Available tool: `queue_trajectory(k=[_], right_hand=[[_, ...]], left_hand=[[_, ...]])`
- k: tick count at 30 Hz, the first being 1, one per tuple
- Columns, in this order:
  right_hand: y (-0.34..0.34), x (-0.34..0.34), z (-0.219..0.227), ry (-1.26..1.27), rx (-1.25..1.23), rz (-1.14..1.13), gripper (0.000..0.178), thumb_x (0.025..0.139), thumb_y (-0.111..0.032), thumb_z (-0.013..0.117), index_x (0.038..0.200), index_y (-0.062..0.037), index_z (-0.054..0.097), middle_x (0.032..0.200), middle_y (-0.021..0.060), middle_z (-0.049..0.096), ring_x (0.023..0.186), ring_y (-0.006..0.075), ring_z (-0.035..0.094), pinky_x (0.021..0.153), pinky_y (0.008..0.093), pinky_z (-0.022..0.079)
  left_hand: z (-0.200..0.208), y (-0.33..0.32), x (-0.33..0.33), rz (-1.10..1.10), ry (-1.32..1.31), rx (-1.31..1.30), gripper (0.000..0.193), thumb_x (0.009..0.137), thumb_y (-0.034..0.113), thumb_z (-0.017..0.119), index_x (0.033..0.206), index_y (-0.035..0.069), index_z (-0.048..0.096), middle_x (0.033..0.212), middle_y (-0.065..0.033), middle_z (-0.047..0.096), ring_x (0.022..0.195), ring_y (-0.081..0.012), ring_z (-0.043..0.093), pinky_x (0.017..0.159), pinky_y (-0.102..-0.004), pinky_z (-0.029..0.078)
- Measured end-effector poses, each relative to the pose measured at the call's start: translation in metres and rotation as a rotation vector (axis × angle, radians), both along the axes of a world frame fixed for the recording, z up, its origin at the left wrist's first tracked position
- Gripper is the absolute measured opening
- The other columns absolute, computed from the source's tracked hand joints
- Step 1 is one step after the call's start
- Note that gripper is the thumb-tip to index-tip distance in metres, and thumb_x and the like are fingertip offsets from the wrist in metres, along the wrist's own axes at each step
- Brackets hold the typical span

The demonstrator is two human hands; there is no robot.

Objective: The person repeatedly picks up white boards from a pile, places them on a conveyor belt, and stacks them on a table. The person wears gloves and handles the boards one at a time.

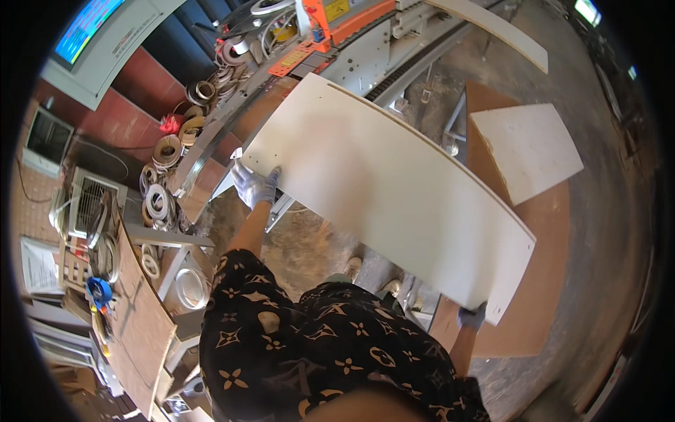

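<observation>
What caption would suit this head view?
Gloved left hand and right hand hold a large white panel beside an edge-banding machine.

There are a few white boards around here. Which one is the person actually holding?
The large white panel in the middle, gripped by the gloved left hand and right hand. The smaller white board lies apart on a brown sheet; another long one rests farther off.

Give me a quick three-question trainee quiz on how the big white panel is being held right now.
1. True or false: both gloved hands, left hand and right hand, grip the large white rectangular board.
2. Which lies under the smaller white square board? A) brown sheet B) blue tarp C) metal grate
3. Fill in: rolls of edge tape lie to the person's ____.

Key: 1 true; 2 A; 3 left.
</observation>
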State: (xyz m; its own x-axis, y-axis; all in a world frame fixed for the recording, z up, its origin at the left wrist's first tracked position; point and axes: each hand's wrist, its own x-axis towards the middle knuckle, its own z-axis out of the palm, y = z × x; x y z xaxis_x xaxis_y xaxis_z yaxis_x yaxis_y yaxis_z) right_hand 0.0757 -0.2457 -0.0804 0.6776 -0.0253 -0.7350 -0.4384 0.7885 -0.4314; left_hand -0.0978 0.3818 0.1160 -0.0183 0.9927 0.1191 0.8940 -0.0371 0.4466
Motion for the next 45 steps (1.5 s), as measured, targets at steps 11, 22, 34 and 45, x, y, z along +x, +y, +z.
queue_trajectory(k=[11,22,34,45], right_hand=[[0.065,-0.074,0.101,-0.024,0.372,0.269,0.037,0.086,-0.028,0.064,0.117,-0.0093,0.055,0.11,0.0066,0.063,0.096,0.022,0.061,0.072,0.0397,0.056],[0.132,-0.043,0.13,0.056,0.339,0.257,0.038,0.087,-0.032,0.062,0.117,-0.0102,0.055,0.114,0.0061,0.061,0.103,0.0238,0.059,0.081,0.0415,0.054],[0.145,-0.005,0.141,0.063,0.163,0.338,0.034,0.084,-0.041,0.062,0.109,-0.0178,0.058,0.102,0.0008,0.065,0.093,0.0191,0.062,0.068,0.0371,0.055],[0.185,0.092,0.191,0.236,-0.011,0.105,0.028,0.083,-0.037,0.066,0.103,-0.0197,0.057,0.097,0.0005,0.061,0.086,0.0186,0.058,0.067,0.0354,0.051]], left_hand=[[-0.098,0.088,0.015,-0.012,-0.813,-0.425,0.07,0.071,0.03,0.077,0.123,-0.004,0.046,0.115,-0.0175,0.059,0.104,-0.0278,0.057,0.091,-0.0344,0.044],[-0.096,0.109,0.074,0.313,-1.15,-0.445,0.065,0.07,0.026,0.077,0.121,-0.003,0.05,0.113,-0.0159,0.061,0.097,-0.0262,0.061,0.086,-0.0333,0.047],[-0.203,0.232,0.089,-0.007,-1.157,-0.56,0.057,0.085,0.041,0.057,0.119,-0.004,0.055,0.12,-0.0152,0.058,0.102,-0.0226,0.058,0.087,-0.0327,0.046],[-0.094,0.177,0.213,-0.281,-1.311,-0.864,0.05,0.091,0.032,0.048,0.133,0.005,0.04,0.125,-0.0148,0.053,0.11,-0.0299,0.053,0.091,-0.0399,0.046]])
